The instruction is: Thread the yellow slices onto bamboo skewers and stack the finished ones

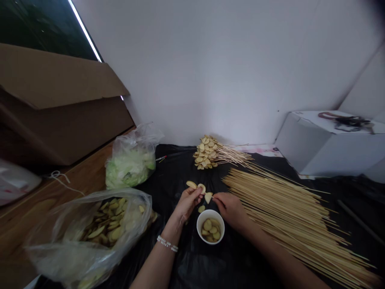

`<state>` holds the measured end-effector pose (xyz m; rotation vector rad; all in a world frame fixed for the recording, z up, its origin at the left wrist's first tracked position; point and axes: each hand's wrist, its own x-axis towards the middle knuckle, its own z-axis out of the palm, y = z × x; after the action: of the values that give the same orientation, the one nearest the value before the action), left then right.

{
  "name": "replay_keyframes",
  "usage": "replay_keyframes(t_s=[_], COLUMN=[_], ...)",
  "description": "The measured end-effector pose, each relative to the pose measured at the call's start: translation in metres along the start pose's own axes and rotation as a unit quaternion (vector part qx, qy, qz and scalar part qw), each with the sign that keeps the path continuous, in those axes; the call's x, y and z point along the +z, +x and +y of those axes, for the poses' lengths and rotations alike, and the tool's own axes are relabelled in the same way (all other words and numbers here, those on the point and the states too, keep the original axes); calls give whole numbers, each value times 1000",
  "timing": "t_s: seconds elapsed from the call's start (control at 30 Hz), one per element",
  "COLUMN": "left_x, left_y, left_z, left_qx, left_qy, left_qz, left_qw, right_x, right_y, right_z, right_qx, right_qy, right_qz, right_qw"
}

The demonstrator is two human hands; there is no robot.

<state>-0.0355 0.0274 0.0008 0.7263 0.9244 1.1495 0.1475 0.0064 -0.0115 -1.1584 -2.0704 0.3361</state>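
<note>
Pinched in the fingers of my left hand (pixel 189 201) are pale potato slices (pixel 202 187). My right hand (pixel 231 207) is closed round a thin bamboo skewer, most of which its fingers hide. One potato slice (pixel 208 198) sits on the skewer between my two hands. Just below, another slice (pixel 201 208) shows near the rim of a white bowl (pixel 199 233). Several potato slices (pixel 211 229) lie inside that bowl, apparently in liquid. Beyond my hands lies a pile of skewered slices (pixel 206 152), their sticks pointing right.
Many bare bamboo skewers (pixel 288 212) spread over the black plastic sheet (pixel 207 267) at right. To the left stand an open plastic bag (pixel 60 257) of slices and a bag of pale green vegetable (pixel 130 160). A cardboard box (pixel 60 124) and a white box (pixel 331 150) flank the sheet.
</note>
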Motion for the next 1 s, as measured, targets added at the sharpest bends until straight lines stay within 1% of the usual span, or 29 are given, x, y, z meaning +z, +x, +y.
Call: replay_keyframes(t_s=[0.17,0.27,0.43,0.57,0.73,1.0], left_x=[0,0,-2,-5,-7,-7], left_y=[1,1,4,7,10,8], left_z=[1,1,1,2,5,3], left_qx=[-8,-7,0,7,-10,-9], left_qy=[10,-1,-54,-86,-112,-114], left_qz=[0,3,41,66,76,57], left_qw=[1000,1000,998,994,991,992], right_x=[0,-2,-6,-7,-8,-6], right_y=[0,1,2,2,2,2], right_z=[0,-3,-5,-4,-2,1], right_qx=[6,12,25,25,28,25], right_qy=[-11,-27,-72,-95,-120,-105], right_qz=[-8,-30,-70,-86,-92,-81], right_qw=[1000,999,995,991,988,991])
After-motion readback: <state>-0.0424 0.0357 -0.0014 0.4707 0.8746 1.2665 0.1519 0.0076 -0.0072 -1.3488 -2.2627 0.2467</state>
